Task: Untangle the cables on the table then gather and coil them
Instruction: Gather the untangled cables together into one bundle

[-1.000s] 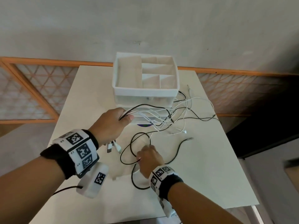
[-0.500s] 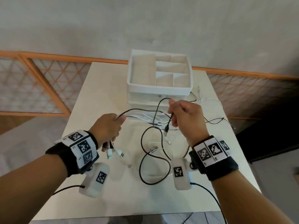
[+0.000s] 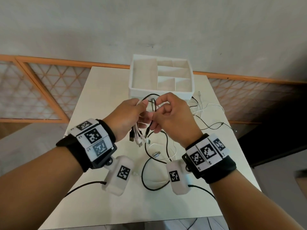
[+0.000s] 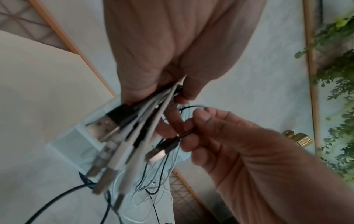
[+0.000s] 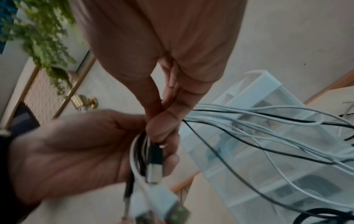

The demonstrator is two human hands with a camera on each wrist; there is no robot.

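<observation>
Both hands were raised above the counter (image 3: 103, 103), just in front of the white organizer (image 3: 161, 92). Left hand (image 3: 127, 117) gripped a bundle of cables (image 4: 145, 121), plugs hanging down. Right hand (image 3: 172, 118) pinched a black cable (image 4: 168, 144) beside that bundle. More cables (image 3: 204, 113) lay right of the organizer.

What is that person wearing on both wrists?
Bare forearms, no sleeves. Each wrist has a black band carrying white tiles printed with black square codes. Beneath each hangs a white camera pod bearing another code, trailing a thin black wire.
</observation>
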